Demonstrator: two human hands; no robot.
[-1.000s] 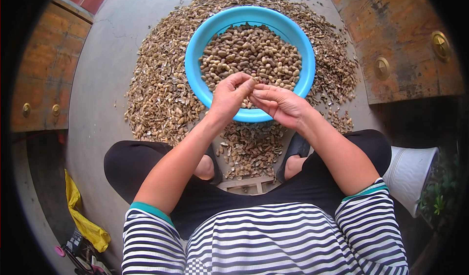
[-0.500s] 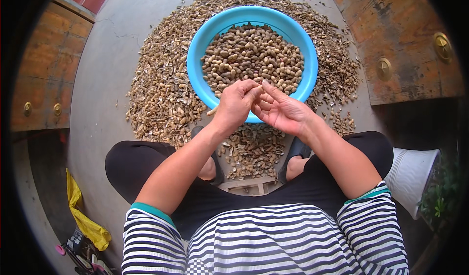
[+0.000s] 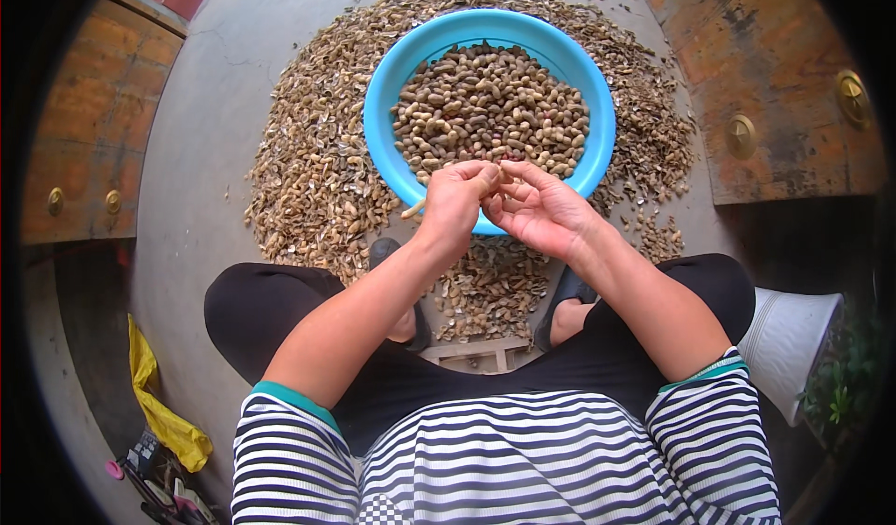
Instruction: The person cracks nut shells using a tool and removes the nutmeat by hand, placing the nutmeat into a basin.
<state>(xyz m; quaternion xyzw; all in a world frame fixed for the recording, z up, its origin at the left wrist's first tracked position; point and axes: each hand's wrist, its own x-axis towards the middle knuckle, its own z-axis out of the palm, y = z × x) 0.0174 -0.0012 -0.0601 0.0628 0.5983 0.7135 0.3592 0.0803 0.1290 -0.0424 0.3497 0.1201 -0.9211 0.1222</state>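
Observation:
Over the near rim of a blue plastic basin (image 3: 378,142), my two hands meet at the fingertips. My left hand (image 3: 450,203) is closed, and a pale stick-like thing (image 3: 413,210) pokes out from its outer side; the rest of it is hidden in the palm. My right hand (image 3: 546,212) is turned partly palm-up, its fingers curled and its thumb and fingertips pinching against the left fingertips. A small pale bit shows there that looks like a peanut, mostly covered. Unshelled peanuts (image 3: 490,105) fill much of the basin below, with a few reddish kernels among them.
Broken peanut shells (image 3: 317,152) lie around the basin and between my feet. Wooden panels with brass-coloured studs stand left (image 3: 93,133) and right (image 3: 756,86). A white pot (image 3: 789,343) is beside my right knee; a yellow bag (image 3: 163,413) lies at the lower left.
My hands stay together over the basin's near rim, with a slight shift of the fingers at the pinch. The whole view has shifted slightly.

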